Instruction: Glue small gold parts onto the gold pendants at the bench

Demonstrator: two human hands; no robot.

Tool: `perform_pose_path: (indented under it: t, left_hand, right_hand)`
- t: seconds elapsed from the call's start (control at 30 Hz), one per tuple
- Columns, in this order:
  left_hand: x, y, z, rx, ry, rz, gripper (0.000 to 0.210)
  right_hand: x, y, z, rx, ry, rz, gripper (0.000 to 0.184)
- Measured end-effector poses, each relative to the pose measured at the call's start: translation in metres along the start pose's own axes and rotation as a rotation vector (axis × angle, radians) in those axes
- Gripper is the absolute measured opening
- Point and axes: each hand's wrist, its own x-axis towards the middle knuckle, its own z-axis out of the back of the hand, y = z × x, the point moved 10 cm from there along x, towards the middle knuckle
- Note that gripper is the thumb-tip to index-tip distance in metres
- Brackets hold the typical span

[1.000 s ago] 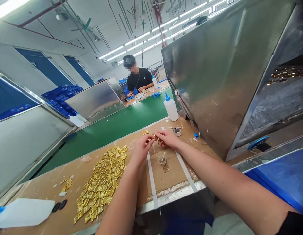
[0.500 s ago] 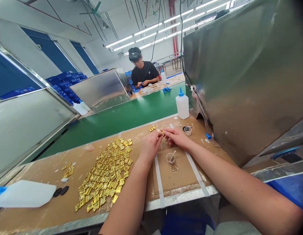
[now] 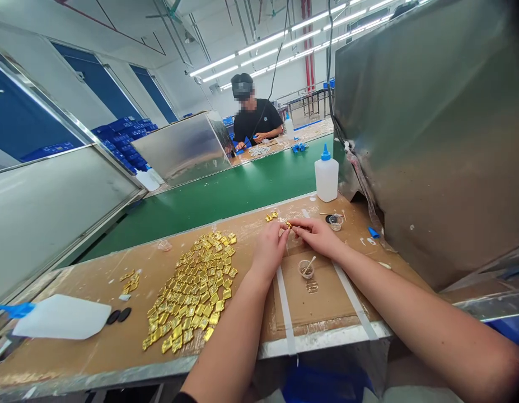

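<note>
Between my fingertips is a small gold piece (image 3: 288,224), pinched from both sides above the cardboard. My left hand (image 3: 271,246) is closed on its left side, and my right hand (image 3: 316,234) grips it from the right. The piece is mostly covered by fingers, so its exact shape is hard to make out. A clear little cup (image 3: 306,270) with a cotton swab (image 3: 310,264) in it stands on the taped cardboard mat (image 3: 322,308) just below my hands. Left of my forearm lies a broad spread of gold pieces (image 3: 196,285), and a few more gold pieces (image 3: 271,216) sit just beyond my left hand.
A white bottle with blue cap (image 3: 326,179) stands at the back right beside a metal panel (image 3: 427,145). Another bottle (image 3: 66,318) lies at left near black discs (image 3: 118,316). A green conveyor belt (image 3: 209,197) separates me from a co-worker (image 3: 257,120).
The whole view has shifted, moving the scene slightly to the right. My hands stay together, and more of the gold piece shows between the fingertips. The co-worker's hands have moved apart.
</note>
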Motion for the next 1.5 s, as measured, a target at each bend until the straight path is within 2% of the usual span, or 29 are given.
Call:
perform_pose_path:
  t: [0.13, 0.27, 0.5, 0.83, 1.1, 1.27, 1.5]
  left_hand:
    - [0.0, 0.008, -0.004, -0.092, -0.005, 0.055, 0.015]
    - [-0.001, 0.009, -0.007, -0.155, 0.007, 0.088, 0.016]
    - [-0.001, 0.0, -0.005, -0.209, -0.037, 0.045, 0.018]
    - [-0.003, -0.004, -0.006, -0.268, -0.085, -0.03, 0.026]
    - [-0.005, 0.002, -0.006, -0.409, -0.131, 0.007, 0.026]
    - [-0.007, 0.003, -0.001, -0.375, -0.162, 0.0, 0.029]
    - [-0.009, 0.002, 0.001, -0.392, -0.136, 0.018, 0.027]
  right_hand:
    - [-0.003, 0.017, -0.001, -0.077, -0.004, 0.097, 0.032]
    - [-0.003, 0.018, -0.001, -0.085, 0.006, 0.09, 0.032]
    - [-0.002, 0.017, 0.005, -0.075, -0.036, 0.073, 0.035]
    - [-0.006, 0.038, 0.004, -0.192, -0.04, 0.248, 0.031]
    - [-0.012, 0.049, -0.001, -0.241, -0.025, 0.317, 0.031]
    - [-0.016, 0.055, -0.004, -0.271, -0.017, 0.388, 0.03]
    - [-0.022, 0.058, -0.007, -0.376, 0.001, 0.45, 0.028]
